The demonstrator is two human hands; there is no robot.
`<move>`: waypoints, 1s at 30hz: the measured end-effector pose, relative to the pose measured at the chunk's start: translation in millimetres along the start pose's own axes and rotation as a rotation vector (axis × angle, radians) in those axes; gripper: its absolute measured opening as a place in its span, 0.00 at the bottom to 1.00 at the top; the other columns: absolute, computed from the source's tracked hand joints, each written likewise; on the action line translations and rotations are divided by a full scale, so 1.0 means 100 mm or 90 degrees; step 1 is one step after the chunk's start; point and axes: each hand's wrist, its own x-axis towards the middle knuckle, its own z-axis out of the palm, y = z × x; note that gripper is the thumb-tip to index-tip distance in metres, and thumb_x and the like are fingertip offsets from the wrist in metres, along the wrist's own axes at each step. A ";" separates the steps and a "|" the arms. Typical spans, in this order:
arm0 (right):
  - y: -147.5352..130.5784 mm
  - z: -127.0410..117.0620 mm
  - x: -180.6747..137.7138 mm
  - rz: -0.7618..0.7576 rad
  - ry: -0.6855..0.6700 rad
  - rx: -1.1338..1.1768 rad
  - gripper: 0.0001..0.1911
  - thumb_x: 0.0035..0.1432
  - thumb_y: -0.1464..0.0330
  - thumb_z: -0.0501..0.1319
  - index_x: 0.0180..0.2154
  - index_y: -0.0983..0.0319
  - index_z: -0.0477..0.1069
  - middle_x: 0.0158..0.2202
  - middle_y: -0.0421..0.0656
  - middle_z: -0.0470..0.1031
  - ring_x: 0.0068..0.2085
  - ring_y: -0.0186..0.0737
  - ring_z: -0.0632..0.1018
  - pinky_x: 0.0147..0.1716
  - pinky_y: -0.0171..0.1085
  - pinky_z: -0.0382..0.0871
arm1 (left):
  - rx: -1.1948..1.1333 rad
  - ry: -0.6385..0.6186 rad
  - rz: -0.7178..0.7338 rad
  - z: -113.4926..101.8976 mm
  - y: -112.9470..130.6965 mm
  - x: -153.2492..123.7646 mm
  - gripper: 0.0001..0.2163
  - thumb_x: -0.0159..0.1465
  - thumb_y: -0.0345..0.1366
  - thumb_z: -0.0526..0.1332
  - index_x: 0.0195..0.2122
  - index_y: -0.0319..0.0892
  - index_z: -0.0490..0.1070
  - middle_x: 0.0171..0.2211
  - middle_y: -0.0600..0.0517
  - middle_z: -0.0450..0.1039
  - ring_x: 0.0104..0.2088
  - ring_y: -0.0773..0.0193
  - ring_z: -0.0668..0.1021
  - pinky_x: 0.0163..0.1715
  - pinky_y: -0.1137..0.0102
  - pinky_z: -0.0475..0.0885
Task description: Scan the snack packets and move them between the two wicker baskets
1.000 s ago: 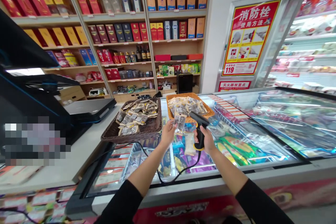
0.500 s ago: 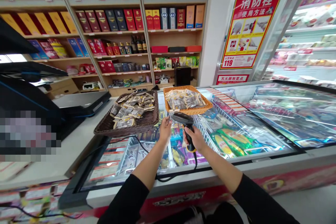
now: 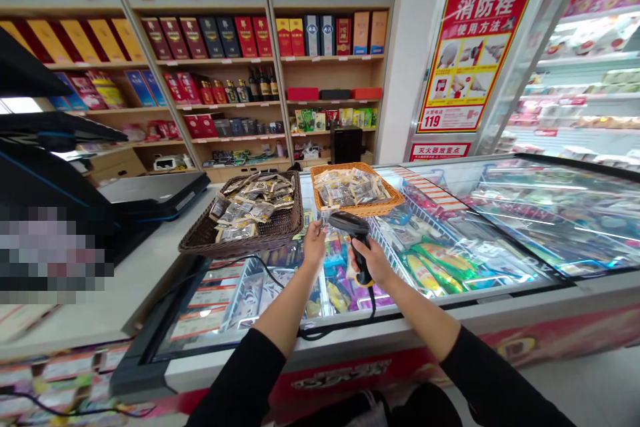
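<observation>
My right hand (image 3: pixel 371 260) is wrapped round the handle of a black barcode scanner (image 3: pixel 350 223) with a yellow-edged base. The scanner's head points left, toward my left hand. A black cable runs down from its handle. My left hand (image 3: pixel 314 241) is pinched closed just left of the scanner head, at a small pale thing at its fingertips that is too small to make out. Beyond the hands, an orange wicker basket (image 3: pixel 396 203) holds several small packets (image 3: pixel 353 185). To the left, a dark brown wicker basket (image 3: pixel 296 220) holds more packets (image 3: pixel 250 208).
Both baskets rest on the glass top of a chest freezer (image 3: pixel 250 360) with frozen goods inside. A counter with a scale (image 3: pixel 155 190) stands at the left. Shelves of boxed bottles (image 3: pixel 215 37) and a fire-hydrant poster (image 3: pixel 477 57) are behind.
The view has shifted very slightly. Both hands and the scanner stay in nearly the same place, with the scanner still aimed toward my left hand.
</observation>
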 end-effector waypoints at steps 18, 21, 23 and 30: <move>-0.14 -0.62 0.31 -0.032 0.186 0.234 0.22 0.44 0.50 0.63 0.25 0.60 0.62 0.18 0.35 0.66 0.13 0.28 0.64 0.11 0.30 0.56 | 0.586 -0.233 0.154 0.70 0.73 1.04 0.12 0.56 0.27 0.58 0.39 0.44 0.76 0.41 0.51 0.77 0.46 0.59 0.76 0.50 0.65 0.66; -0.11 -0.60 0.34 -0.025 0.195 0.258 0.21 0.45 0.50 0.62 0.25 0.60 0.61 0.18 0.34 0.65 0.14 0.29 0.64 0.12 0.30 0.56 | 0.610 -0.210 0.121 0.71 0.58 1.20 0.11 0.56 0.30 0.60 0.40 0.43 0.77 0.41 0.50 0.77 0.45 0.58 0.76 0.48 0.67 0.67; -0.10 -0.58 0.37 -0.019 0.205 0.292 0.21 0.44 0.50 0.63 0.25 0.60 0.62 0.18 0.34 0.65 0.14 0.28 0.64 0.12 0.29 0.55 | 0.614 -0.187 0.127 0.71 0.48 1.22 0.11 0.56 0.32 0.60 0.40 0.43 0.76 0.41 0.49 0.77 0.44 0.59 0.76 0.47 0.67 0.67; -0.07 -0.55 0.40 0.012 0.199 0.305 0.20 0.45 0.51 0.63 0.24 0.60 0.61 0.18 0.35 0.64 0.14 0.28 0.63 0.12 0.30 0.55 | 0.802 -0.199 0.269 0.77 0.37 1.10 0.11 0.61 0.36 0.56 0.40 0.43 0.76 0.44 0.45 0.73 0.47 0.56 0.72 0.49 0.63 0.64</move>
